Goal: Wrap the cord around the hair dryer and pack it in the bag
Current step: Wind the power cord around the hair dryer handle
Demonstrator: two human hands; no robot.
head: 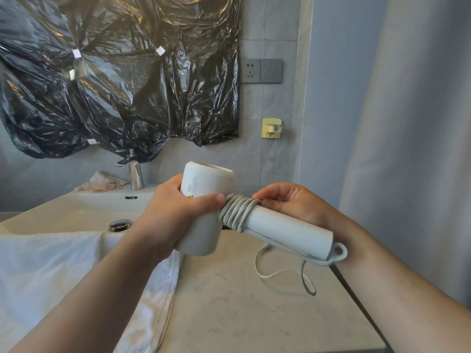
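Observation:
A white hair dryer (288, 229) is held above the counter, barrel upright and handle pointing right. My left hand (175, 207) grips the barrel, thumb across its front. Several turns of the grey-white cord (235, 212) lie wound round the handle where it meets the barrel. My right hand (288, 200) pinches the cord at the top of these coils, behind the handle. From the handle's end, a loose loop of cord (283, 278) hangs down onto the counter. No bag for packing is in view.
A white sink (84, 212) with a chrome drain (119, 224) and tap (135, 178) sits at left, a white towel (51, 271) draped over its front. The marble counter (254, 314) is below the hands. Black plastic sheeting (114, 72) covers the wall. A wall socket (251, 70) and yellow hook (272, 128) are behind.

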